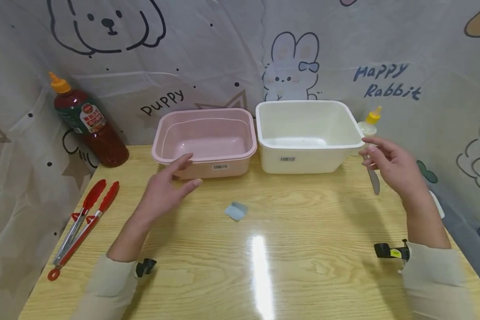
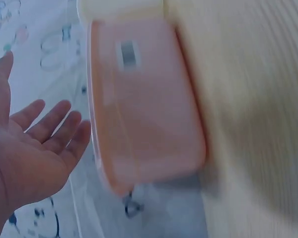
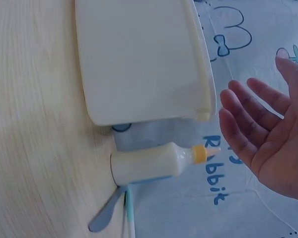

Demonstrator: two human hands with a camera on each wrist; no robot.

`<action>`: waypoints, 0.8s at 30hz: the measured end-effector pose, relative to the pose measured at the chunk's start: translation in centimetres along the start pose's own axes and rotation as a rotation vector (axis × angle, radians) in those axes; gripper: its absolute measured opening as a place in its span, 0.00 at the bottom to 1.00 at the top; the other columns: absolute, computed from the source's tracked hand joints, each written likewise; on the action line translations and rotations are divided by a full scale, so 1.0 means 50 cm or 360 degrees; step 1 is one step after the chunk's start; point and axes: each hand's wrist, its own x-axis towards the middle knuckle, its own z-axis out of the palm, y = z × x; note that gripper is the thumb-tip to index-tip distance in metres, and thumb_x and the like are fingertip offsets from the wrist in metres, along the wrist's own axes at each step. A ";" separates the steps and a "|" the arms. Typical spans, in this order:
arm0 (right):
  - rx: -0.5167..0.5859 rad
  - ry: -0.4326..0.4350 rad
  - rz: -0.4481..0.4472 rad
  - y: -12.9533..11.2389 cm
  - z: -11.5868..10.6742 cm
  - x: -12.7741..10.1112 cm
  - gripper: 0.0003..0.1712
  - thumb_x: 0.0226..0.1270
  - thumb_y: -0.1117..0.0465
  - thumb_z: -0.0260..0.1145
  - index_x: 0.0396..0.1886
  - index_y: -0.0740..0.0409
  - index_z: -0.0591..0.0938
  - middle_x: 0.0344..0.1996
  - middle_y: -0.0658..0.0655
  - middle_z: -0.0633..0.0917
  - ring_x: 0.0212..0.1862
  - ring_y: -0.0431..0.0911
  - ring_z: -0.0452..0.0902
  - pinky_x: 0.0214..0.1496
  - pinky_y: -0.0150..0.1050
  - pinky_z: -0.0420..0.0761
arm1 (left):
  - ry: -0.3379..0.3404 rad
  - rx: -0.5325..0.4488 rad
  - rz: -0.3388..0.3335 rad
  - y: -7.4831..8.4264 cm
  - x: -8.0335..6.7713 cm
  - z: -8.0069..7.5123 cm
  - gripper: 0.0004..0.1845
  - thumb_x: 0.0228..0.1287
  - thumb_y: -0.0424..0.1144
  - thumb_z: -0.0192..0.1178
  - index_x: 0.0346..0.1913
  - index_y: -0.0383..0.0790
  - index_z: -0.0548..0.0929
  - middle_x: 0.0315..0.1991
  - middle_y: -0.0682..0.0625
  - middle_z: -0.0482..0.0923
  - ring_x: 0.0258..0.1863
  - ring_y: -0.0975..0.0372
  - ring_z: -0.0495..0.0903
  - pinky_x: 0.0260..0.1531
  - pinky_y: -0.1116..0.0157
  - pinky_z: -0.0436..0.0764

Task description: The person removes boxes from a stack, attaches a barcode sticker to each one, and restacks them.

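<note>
My left hand (image 1: 165, 189) hovers at the front left of a pink plastic basin (image 1: 233, 169), fingers loosely spread and holding nothing. In the left wrist view, its palm and fingers show beside the basin's rim. On the other side, my right hand (image 1: 392, 162) is by the right front corner of a cream plastic bin (image 1: 304, 165), fingers relaxed around nothing. The right wrist view shows a small gap between its fingertips and the bin. Below that hand stands a squeeze bottle (image 3: 146, 163) with a yellow cap, and a grey blade (image 3: 107, 210) lies near its base.
At the far left, a red sauce bottle (image 1: 103, 138) stands by the cloth backdrop. Red-tipped tongs (image 1: 79, 231) lie along the table's left edge. A small blue-grey paper piece (image 1: 236, 211) rests mid-table. In the right wrist view, a thin green-and-white stick (image 3: 129, 208) lies by the blade.
</note>
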 end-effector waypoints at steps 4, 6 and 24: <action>-0.0125 -0.0039 0.0091 0.005 -0.024 0.012 0.36 0.77 0.36 0.51 0.80 0.38 0.60 0.69 0.62 0.76 0.57 0.49 0.81 0.56 0.49 0.84 | 0.0107 0.0124 -0.0091 -0.027 -0.001 -0.054 0.48 0.62 0.65 0.66 0.81 0.62 0.54 0.79 0.44 0.60 0.76 0.40 0.60 0.69 0.32 0.63; -0.0172 -0.0082 0.0107 0.008 -0.032 0.020 0.41 0.75 0.35 0.54 0.82 0.34 0.54 0.75 0.64 0.68 0.67 0.63 0.74 0.60 0.68 0.76 | 0.0142 0.0168 -0.0111 -0.044 0.006 -0.074 0.53 0.59 0.67 0.66 0.82 0.61 0.50 0.81 0.43 0.55 0.78 0.39 0.55 0.69 0.30 0.60; -0.0065 -0.0536 -0.0038 0.016 -0.009 0.127 0.73 0.61 0.48 0.77 0.80 0.32 0.25 0.83 0.64 0.39 0.79 0.73 0.42 0.67 0.81 0.52 | 0.0007 0.0223 -0.0240 -0.126 0.133 -0.109 0.62 0.59 0.73 0.61 0.83 0.56 0.33 0.83 0.38 0.44 0.79 0.36 0.51 0.71 0.31 0.55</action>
